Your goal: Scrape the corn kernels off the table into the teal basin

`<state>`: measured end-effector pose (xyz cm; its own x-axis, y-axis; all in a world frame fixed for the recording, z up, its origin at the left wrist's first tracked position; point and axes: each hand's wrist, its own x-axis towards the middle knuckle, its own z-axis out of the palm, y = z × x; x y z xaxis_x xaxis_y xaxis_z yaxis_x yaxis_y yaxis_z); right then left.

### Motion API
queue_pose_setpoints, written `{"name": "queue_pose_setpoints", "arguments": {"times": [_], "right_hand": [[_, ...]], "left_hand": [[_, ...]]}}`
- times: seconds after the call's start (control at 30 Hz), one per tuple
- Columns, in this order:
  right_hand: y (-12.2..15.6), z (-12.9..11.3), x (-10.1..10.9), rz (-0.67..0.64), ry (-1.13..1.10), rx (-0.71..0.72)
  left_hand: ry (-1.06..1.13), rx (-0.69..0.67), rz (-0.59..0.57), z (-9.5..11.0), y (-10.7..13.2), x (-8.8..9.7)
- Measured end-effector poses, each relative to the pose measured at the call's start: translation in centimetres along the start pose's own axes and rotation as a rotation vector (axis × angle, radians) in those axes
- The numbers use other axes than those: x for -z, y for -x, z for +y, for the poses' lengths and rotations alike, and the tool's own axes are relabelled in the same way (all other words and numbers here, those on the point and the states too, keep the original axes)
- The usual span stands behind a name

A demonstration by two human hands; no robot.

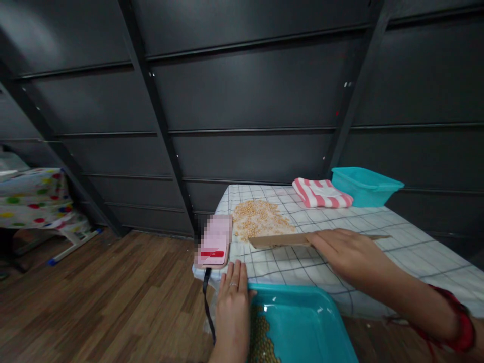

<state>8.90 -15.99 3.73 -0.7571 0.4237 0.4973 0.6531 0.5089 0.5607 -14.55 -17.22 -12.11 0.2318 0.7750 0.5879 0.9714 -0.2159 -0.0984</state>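
Note:
My right hand (344,252) is closed around a strip of cardboard (280,240), which stands on edge at the near side of the spread pile. That pile mixes yellow beans or peas with small pale grains (260,217) on a checked cloth. Along the left rim of a teal plastic basin (302,322) rests my left hand (232,302), fingers stretched forward on the outside and thumb at the inner edge. Greenish-brown beans (260,338) lie in the basin's left part. The basin is against the table's front edge, its near end out of frame.
A pink phone-like object (217,239) with a black strap (207,302) lies at the table's left edge. Farther back are a folded red-and-white striped towel (321,193) and another teal basin (366,186). Behind the table (397,252) rises a dark panelled wall (245,101); another table (34,196) stands left.

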Motion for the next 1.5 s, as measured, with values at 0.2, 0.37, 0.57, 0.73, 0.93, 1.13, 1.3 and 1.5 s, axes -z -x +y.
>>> {"name": "queue_pose_setpoints", "arguments": {"times": [0.2,0.37,0.57,0.73,0.93,1.13,1.3,1.5], "right_hand": [[1.1,3.1,0.6,0.016,0.031,-0.092],[0.1,4.4,-2.4,-0.077,0.015,-0.182],[-2.3,5.0,-6.5,-0.133,-0.009,-0.263],[-3.6,4.7,-9.4,-0.186,-0.064,-0.263],[-4.1,4.0,-8.6,-0.146,-0.122,-0.201],[-3.6,4.5,-6.2,-0.067,-0.131,-0.156],[-4.8,4.1,-6.8,-0.044,-0.119,-0.136],[-5.0,2.9,-6.9,-0.045,-0.139,-0.049]], "left_hand": [[-0.022,0.006,-0.002,0.0,-0.1,0.2],[-0.025,-0.02,0.025,0.0,0.0,-0.2],[0.014,0.046,0.025,0.5,0.3,-1.2],[0.007,0.057,-0.034,0.6,0.2,-1.1],[-0.02,0.035,0.027,0.4,0.3,-1.7],[-0.011,0.049,0.023,0.2,0.6,-1.9],[-0.015,-0.073,0.035,-0.3,0.4,-1.6],[-0.043,-0.029,0.042,-0.4,0.3,-1.7]]}}
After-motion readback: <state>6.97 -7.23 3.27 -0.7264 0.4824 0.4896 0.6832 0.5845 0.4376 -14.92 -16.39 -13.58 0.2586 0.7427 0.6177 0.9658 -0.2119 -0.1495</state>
